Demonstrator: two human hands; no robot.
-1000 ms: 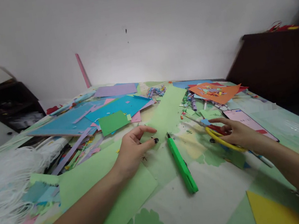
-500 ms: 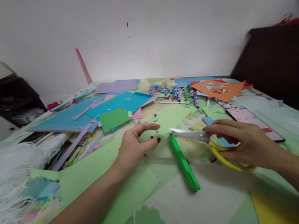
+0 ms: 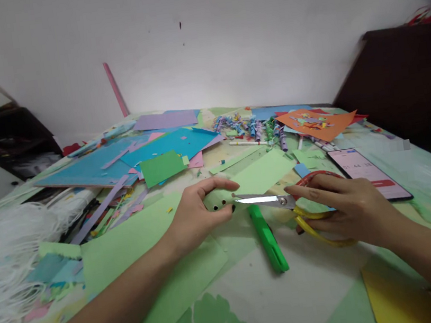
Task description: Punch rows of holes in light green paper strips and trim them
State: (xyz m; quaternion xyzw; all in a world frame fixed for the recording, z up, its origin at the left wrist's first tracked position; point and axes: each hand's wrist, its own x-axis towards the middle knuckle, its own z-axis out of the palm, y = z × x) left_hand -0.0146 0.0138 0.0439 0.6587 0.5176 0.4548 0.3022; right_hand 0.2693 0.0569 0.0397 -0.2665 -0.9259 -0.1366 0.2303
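While the left hand has stayed in almost the same place, the right hand has carried the scissors inward, and this is the main change I notice. One second ago their blades pointed away, near the phone; now they lie across the space between the two hands, with the tips just beside the thumb and forefinger of the left one. The right grip has its fingers curled around the red and yellow handles, and the blades look almost together. On the left, thumb and forefinger stand apart in a loose curve; whether the other fingers keep hold of the light green paper, I cannot tell. That paper is just beyond the left grip, its far end now lower and more to the right, so that a thin green strip shows behind it. The green cutter rests between both grips, on the nearer side of the blades, in neither hand. From this I judge that the scissors are the tool in use, already well placed beside the paper.
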